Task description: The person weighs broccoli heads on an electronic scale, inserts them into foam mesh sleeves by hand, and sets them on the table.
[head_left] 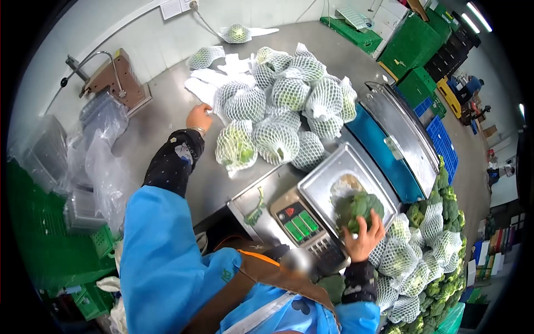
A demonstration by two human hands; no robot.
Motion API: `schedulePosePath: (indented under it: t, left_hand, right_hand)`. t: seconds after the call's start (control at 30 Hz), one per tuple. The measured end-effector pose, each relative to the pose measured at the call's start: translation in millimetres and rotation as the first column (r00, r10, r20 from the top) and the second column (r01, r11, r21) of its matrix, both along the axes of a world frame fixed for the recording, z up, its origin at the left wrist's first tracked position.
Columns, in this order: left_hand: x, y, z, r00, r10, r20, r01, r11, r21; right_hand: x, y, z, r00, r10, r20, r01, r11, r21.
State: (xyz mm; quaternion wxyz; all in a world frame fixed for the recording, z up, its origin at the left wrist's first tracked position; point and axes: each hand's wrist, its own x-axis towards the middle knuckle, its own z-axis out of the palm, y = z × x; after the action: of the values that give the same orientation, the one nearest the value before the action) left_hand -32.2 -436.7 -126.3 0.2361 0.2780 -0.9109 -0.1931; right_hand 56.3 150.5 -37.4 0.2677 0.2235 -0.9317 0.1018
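My right hand [364, 238] is wrapped around the near side of a bare broccoli head [361, 210], which rests on the metal pan of a weighing scale [317, 179]. The scale's green display [301, 225] faces me. Over on the left, my left hand [199, 118] is closed at the edge of some white foam net sleeves [207, 89], its fingertips touching one. Beside it lies a pile of broccoli heads in white foam nets [276, 140]. A broccoli scrap [256, 209] sits on the steel in front of the scale.
More netted broccoli [401, 257] and loose broccoli [439, 303] are heaped at right. Behind the scale stands a metal-lidded blue box [384, 150]. Clear plastic bags [105, 161] and a brown board with a curved metal rod [119, 83] are at left. Green crates [411, 44] stand beyond.
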Motion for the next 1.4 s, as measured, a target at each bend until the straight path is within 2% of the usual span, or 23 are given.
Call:
schedulePosePath:
  t: [0.1,0.2,0.23,0.33,0.47,0.5,0.67,0.73,0.87,0.9,0.93,0.97,1.0,1.03,1.07,1.1,1.13,1.17,1.23,1.27,1.3,1.33,1.4]
  left_hand:
    - [-25.2,-21.1,22.0,0.956,0.046,0.291,-0.032,0.998,-0.050]
    - [-50.2,-31.6,15.1,0.925,0.015,0.380,0.144,0.911,-0.387]
    - [-64.4,-42.4,3.7,0.848,0.053,0.527,0.195,0.894,-0.404]
    - [-103.6,-86.2,-60.6,0.815,-0.087,0.573,0.340,0.873,-0.350]
    - [-118.4,-84.2,-45.5,0.805,-0.144,0.576,0.326,0.918,-0.226]
    - [-107.1,-82.6,-44.4,0.882,-0.216,0.418,0.364,0.876,-0.315]
    - [4.9,-32.3,-24.3,0.922,-0.195,0.334,0.230,0.971,-0.069]
    - [62.2,-12.8,-26.3,0.886,-0.335,0.320,0.363,0.931,-0.031]
    - [106.5,-34.5,-29.1,0.935,-0.353,-0.029,0.354,0.931,0.086]
    - [109.7,-44.7,-13.7,0.948,-0.097,0.304,0.085,0.995,0.052]
    - [118.3,-65.7,-24.4,0.962,-0.172,0.211,0.261,0.801,-0.539]
    - [112.5,-41.4,5.7,0.968,-0.252,-0.013,0.238,0.932,-0.274]
    - [103.5,-17.0,57.6,0.940,-0.247,-0.235,0.262,0.964,0.033]
    - [99.6,14.4,100.6,0.898,-0.325,-0.298,0.425,0.818,0.387]
    - [101.8,51.9,134.3,0.855,-0.370,-0.363,0.515,0.533,0.671]
    - [104.0,94.1,155.4,0.804,-0.459,-0.378,0.562,0.379,0.735]
    - [107.7,136.6,170.0,0.746,-0.531,-0.402,0.583,0.228,0.780]
    - [107.5,175.6,175.1,0.667,-0.629,-0.400,0.610,0.152,0.778]
    - [103.1,244.8,180.3,0.523,-0.724,-0.450,0.604,-0.058,0.795]
    - [99.7,273.5,181.3,0.474,-0.722,-0.505,0.564,-0.191,0.803]
    - [94.2,303.4,183.7,0.353,-0.767,-0.536,0.603,-0.252,0.757]
    - [85.8,323.1,184.9,0.256,-0.788,-0.560,0.625,-0.307,0.718]
    - [79.8,350.3,195.0,0.180,-0.815,-0.550,0.602,-0.351,0.717]
  right_hand:
    - [22.1,-18.7,29.4,0.969,0.043,0.245,-0.038,0.999,-0.028]
    - [28.4,-21.5,34.4,0.927,0.002,0.376,0.064,0.985,-0.163]
    - [29.9,-22.7,38.1,0.928,-0.030,0.372,0.120,0.968,-0.221]
    - [33.8,-22.5,49.3,0.931,-0.198,0.306,0.277,0.931,-0.239]
    - [41.7,-22.0,55.6,0.888,-0.266,0.375,0.377,0.887,-0.266]
    - [42.2,-24.2,54.5,0.879,-0.278,0.387,0.382,0.897,-0.222]
    - [37.4,-34.2,33.5,0.901,-0.296,0.318,0.378,0.894,-0.241]
    - [29.5,-45.7,33.6,0.907,-0.260,0.331,0.352,0.900,-0.258]
    - [18.5,-48.7,28.3,0.937,-0.079,0.341,0.188,0.936,-0.299]
    - [15.7,-51.8,31.0,0.943,-0.062,0.328,0.174,0.929,-0.327]
    - [13.5,-59.5,39.9,0.947,-0.064,0.316,0.175,0.926,-0.334]
    - [10.5,-61.6,44.1,0.963,-0.029,0.267,0.126,0.926,-0.355]
    - [10.9,-69.8,52.0,0.955,-0.019,0.297,0.146,0.898,-0.414]
    - [9.6,-73.6,56.6,0.956,0.081,0.283,0.071,0.869,-0.491]
    - [11.9,-76.5,53.7,0.943,0.183,0.277,0.045,0.756,-0.653]
    - [16.0,-85.1,57.3,0.891,0.282,0.357,0.111,0.626,-0.772]
    - [18.3,-110.3,71.9,0.867,0.464,0.184,0.059,0.271,-0.961]
    - [21.6,-128.3,83.0,0.832,0.545,0.109,0.045,0.130,-0.990]
    - [30.3,-129.5,84.3,0.761,0.632,0.147,0.050,0.169,-0.984]
    - [34.1,-121.2,74.4,0.729,0.625,0.282,0.061,0.351,-0.935]
    - [38.4,-98.7,58.7,0.833,0.500,0.239,0.043,0.371,-0.928]
    - [46.3,-90.3,75.1,0.802,0.523,0.290,0.200,0.223,-0.954]
    - [45.4,-67.4,78.2,0.885,0.421,0.200,0.069,0.306,-0.950]
